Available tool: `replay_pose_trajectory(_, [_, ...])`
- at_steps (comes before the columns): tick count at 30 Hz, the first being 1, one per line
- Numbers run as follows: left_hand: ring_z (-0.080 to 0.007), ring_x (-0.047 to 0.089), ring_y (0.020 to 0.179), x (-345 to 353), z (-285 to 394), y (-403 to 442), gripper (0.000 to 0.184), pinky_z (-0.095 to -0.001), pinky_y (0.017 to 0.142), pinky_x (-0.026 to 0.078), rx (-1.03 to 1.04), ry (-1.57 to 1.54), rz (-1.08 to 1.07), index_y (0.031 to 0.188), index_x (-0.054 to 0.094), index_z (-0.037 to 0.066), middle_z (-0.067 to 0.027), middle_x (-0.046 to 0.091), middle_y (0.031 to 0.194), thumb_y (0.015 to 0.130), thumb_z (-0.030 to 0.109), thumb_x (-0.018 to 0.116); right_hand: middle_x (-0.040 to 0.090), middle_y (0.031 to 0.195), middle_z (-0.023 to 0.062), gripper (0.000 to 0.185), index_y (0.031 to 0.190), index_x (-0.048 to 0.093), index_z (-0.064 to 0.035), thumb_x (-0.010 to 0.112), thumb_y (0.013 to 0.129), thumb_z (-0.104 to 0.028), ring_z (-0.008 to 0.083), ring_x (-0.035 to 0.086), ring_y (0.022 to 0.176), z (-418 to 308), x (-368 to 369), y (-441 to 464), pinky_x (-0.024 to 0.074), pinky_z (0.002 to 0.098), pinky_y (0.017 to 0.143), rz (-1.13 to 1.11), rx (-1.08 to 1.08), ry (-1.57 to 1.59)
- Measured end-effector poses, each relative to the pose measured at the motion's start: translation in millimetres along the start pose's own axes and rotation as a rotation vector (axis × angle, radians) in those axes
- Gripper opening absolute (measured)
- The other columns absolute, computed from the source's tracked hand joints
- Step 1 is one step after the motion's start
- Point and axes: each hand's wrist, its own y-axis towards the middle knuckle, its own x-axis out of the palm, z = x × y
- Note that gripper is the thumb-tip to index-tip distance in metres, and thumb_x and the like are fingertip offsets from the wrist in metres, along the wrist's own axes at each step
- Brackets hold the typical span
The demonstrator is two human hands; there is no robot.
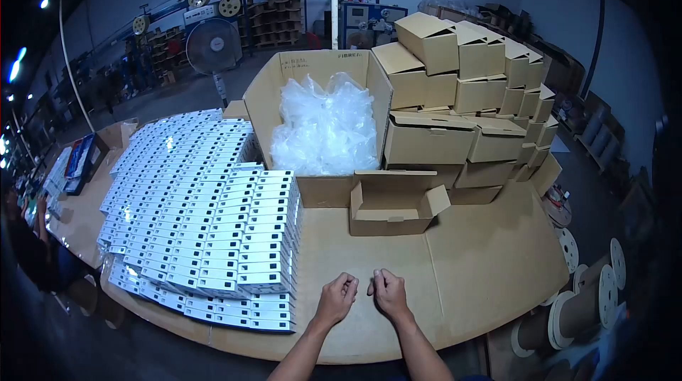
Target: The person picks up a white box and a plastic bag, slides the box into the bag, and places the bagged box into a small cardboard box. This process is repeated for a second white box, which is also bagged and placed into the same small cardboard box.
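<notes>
Box of brown cardboard, oblong and open-topped [387, 227]: on the brown cardboard-covered tabletop [469, 267], straight ahead of the hands and well apart from them, lid flap standing at its far side.
Long axis: roughly left to right, across the line of the forearms.
Bare right hand [388, 291]: the nearer one, almost in line with the box's middle; fingers curled in, nothing visible in the grip.
Bare left hand [338, 297]: just beside the right, not touching; likewise curled, nothing visible.
White slim-box stack with black squares [264, 257]: left of both hands, nearer the left.
</notes>
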Motion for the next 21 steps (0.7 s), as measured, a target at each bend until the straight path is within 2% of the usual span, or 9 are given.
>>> replay_pose_trajectory(17, [-0.0134, 0.062, 0.057, 2.0, -2.5, 1.7, 0.022, -0.0297, 0.057, 0.050, 0.002, 0.000, 0.008, 0.093, 0.063, -0.002, -0.0073, 0.063, 0.066, 0.104, 0.017, 0.060, 0.065, 0.060, 0.0103, 0.044, 0.075, 0.059, 0.0013, 0.048, 0.109, -0.024, 0.0168, 0.062, 0.055, 1.0, 0.7, 1.6, 0.0498, 0.0343, 0.057, 0.002, -0.016, -0.018])
replay_pose_trajectory(19, [-0.0143, 0.062, 0.057, 7.1, -11.1, 8.0, 0.021, -0.0311, 0.057, 0.050, 0.108, 0.038, 0.046, 0.093, 0.063, -0.002, -0.0078, 0.063, 0.066, 0.104, 0.017, 0.061, 0.064, 0.062, 0.0113, 0.045, 0.074, 0.057, 0.0009, 0.045, 0.110, -0.023, 0.0176, 0.062, 0.057, 0.3, 0.5, 1.9, 0.0501, 0.0341, 0.059, 0.006, -0.002, 0.018])
replay_pose_trajectory(21, [-0.0159, 0.061, 0.059, 5.0, -10.8, 0.9, 0.019, -0.0329, 0.058, 0.050, 0.119, 0.065, 0.074, 0.095, 0.063, -0.001, -0.0098, 0.063, 0.069, 0.102, 0.016, 0.062, 0.064, 0.064, 0.0116, 0.044, 0.076, 0.056, 0.0000, 0.041, 0.110, -0.021, 0.0165, 0.062, 0.061, 2.0, 3.4, -0.1, 0.0493, 0.0337, 0.061, 0.003, -0.015, 0.030])
